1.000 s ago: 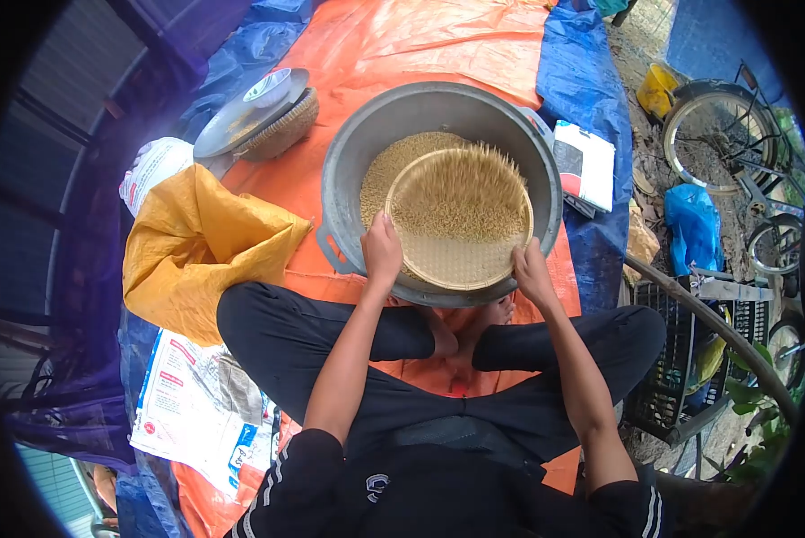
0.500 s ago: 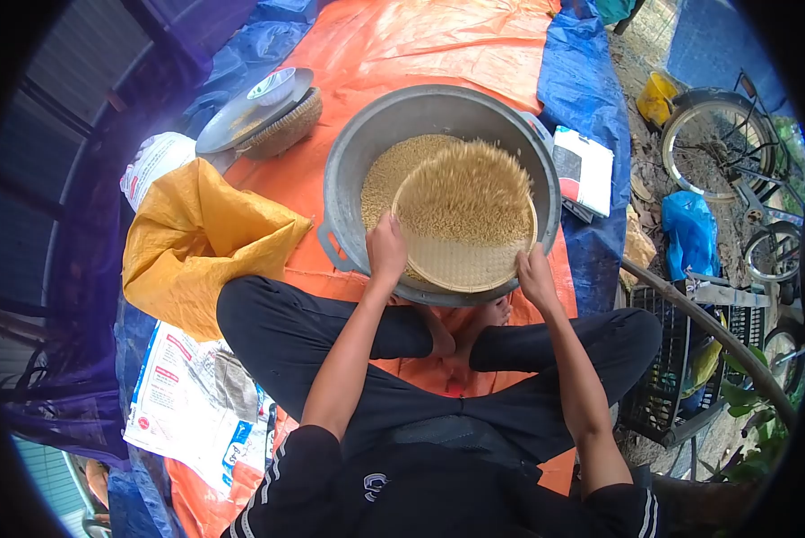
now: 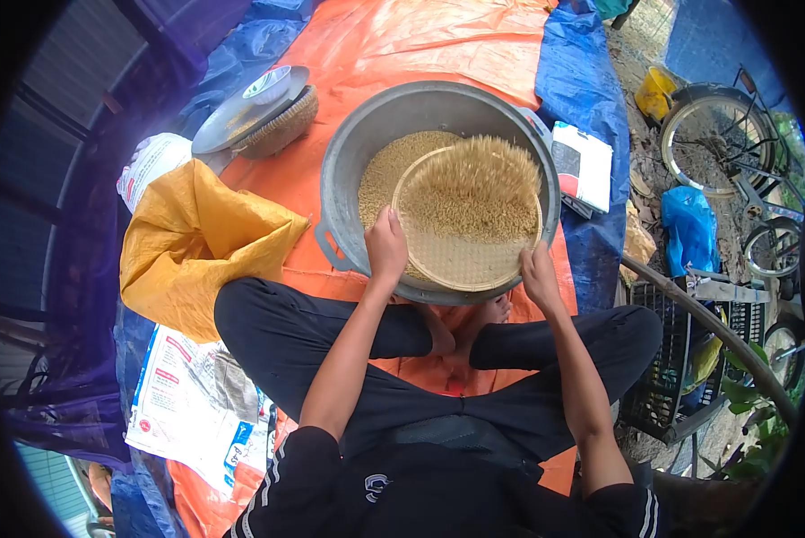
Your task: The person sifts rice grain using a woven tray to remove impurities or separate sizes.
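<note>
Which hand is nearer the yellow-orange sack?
Left: the left hand grips the woven tray by its left side, the yellow-orange sack lying further left; the right hand holds the tray's right side, farther away.

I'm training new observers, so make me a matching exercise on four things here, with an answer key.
Things:
1. Woven tray
2. Metal basin
3. Yellow-orange sack
4. Blue bag

Places or states:
A. Lies beside the person's left knee
B. Near a bicycle
C. Gripped at its rim by the left hand and right hand
D. Grey, with grain lying inside

Pairs: 1-C, 2-D, 3-A, 4-B
</note>
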Tool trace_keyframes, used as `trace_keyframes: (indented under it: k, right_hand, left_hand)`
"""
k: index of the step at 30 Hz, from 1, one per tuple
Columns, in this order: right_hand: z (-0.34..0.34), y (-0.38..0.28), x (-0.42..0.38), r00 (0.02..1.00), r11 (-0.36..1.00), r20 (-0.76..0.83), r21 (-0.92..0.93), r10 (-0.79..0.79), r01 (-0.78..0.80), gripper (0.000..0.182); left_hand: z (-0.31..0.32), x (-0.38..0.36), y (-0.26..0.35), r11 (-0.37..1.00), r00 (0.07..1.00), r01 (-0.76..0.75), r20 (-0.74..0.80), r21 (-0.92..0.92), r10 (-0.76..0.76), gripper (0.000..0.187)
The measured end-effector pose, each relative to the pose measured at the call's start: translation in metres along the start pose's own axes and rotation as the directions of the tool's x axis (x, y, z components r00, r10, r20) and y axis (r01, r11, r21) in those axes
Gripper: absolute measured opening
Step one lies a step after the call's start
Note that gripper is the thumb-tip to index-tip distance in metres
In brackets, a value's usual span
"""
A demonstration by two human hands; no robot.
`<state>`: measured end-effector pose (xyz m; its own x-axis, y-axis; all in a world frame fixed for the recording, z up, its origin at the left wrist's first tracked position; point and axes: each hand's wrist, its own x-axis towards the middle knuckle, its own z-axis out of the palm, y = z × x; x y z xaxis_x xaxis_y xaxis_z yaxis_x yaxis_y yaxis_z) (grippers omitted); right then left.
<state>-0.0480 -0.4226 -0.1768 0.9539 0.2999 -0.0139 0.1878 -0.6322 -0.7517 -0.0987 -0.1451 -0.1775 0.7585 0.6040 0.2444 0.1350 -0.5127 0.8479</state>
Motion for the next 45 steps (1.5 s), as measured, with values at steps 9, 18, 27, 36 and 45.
trace_keyframes:
  k: [9, 18, 27, 36, 45]
  right_hand:
    - [-0.003, -0.009, -0.001, 0.997, 0.998, -0.074, 0.06, -0.004, 0.008, 0.026]
    - [0.011, 0.018, -0.002, 0.996, 0.997, 0.048, -0.027, 0.071, -0.069, 0.032]
    - [0.005, 0.006, 0.001, 1.0, 1.0, -0.005, 0.015, 0.024, -0.023, 0.028]
    - [-0.014, -0.013, -0.004, 0.989, 0.987, 0.03, 0.067, 0.143, -0.145, 0.026]
    - [0.005, 0.011, 0.008, 0.995, 0.996, 0.04, -0.003, 0.086, -0.086, 0.028]
  left_hand:
    - [0.005, -0.005, 0.008, 0.989, 0.983, -0.111, -0.158, -0.095, 0.095, 0.028]
    - [0.008, -0.007, -0.028, 0.988, 0.995, -0.008, 0.1, 0.155, -0.007, 0.028]
    - [0.003, -0.005, -0.004, 0.995, 0.999, -0.023, 0.029, 0.098, 0.021, 0.028]
    - [-0.003, -0.007, 0.011, 1.0, 0.999, -0.013, 0.053, 0.002, 0.012, 0.027]
    - [0.0, 0.001, 0.002, 0.988, 0.99, 0.044, 0.127, 0.149, -0.063, 0.026]
